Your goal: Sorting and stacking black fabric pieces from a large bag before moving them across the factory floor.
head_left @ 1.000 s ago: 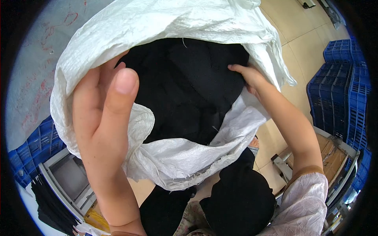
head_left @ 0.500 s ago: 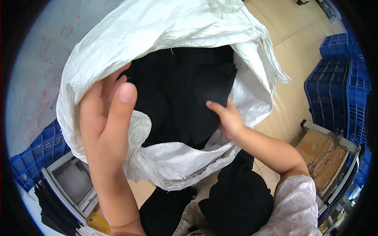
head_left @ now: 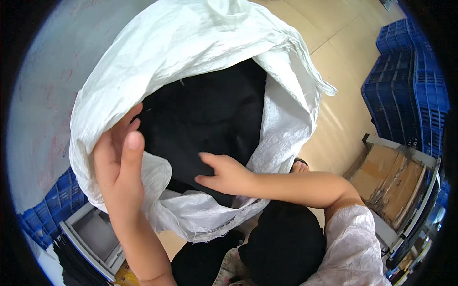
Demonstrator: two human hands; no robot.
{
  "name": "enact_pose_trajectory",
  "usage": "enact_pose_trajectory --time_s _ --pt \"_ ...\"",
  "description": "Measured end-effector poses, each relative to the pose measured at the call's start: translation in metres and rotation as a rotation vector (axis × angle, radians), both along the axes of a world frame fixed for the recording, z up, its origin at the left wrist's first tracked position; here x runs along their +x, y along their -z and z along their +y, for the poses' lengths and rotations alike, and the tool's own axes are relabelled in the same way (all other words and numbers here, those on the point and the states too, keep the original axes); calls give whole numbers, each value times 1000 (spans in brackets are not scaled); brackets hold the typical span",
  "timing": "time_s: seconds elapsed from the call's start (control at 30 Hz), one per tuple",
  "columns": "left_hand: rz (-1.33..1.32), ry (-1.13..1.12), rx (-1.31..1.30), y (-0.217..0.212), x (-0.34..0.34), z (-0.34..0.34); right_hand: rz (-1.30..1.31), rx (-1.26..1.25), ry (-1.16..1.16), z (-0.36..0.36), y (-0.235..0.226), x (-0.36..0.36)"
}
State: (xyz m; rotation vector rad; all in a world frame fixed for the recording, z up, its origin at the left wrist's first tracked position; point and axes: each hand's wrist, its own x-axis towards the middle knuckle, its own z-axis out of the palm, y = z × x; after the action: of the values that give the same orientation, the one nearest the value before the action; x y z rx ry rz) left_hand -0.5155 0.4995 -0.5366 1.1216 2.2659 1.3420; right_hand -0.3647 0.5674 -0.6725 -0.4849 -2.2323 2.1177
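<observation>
A large white woven sack [head_left: 191, 55] gapes in front of me, its rim crumpled and folded. Dark black fabric [head_left: 205, 114] fills its mouth in a flat, smooth layer. My left hand [head_left: 119, 167] reaches in at the sack's left side, thumb up and fingers extended along the inner wall, partly behind the rim. Over the near part of the fabric, my right hand [head_left: 226, 174] lies with thumb and a finger apart, pointing left, nothing gripped. Its other fingers are hidden beneath it.
Stacked blue plastic crates [head_left: 393, 90] stand on the tiled floor [head_left: 334, 112] to the right. Closer sits a metal-framed cart with a cardboard box [head_left: 389, 178]. More blue crates [head_left: 50, 202] and a grey frame [head_left: 90, 238] are at the lower left, beside a pale marked surface [head_left: 45, 109].
My right hand has let go of the fabric's right edge and moved left and nearer across it. The left hand stays at the sack's left wall.
</observation>
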Motion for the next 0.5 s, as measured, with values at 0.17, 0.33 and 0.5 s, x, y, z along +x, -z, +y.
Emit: enact_pose_trajectory --time_s 0.17,0.33,0.5 --pt "-123 -63 93 1 2 -2 110 126 66 28 26 -40" --pt "-128 -53 79 0 5 0 -198 255 201 64 103 -65" --pt "-118 -51 56 0 1 -6 80 153 390 99 97 -97"
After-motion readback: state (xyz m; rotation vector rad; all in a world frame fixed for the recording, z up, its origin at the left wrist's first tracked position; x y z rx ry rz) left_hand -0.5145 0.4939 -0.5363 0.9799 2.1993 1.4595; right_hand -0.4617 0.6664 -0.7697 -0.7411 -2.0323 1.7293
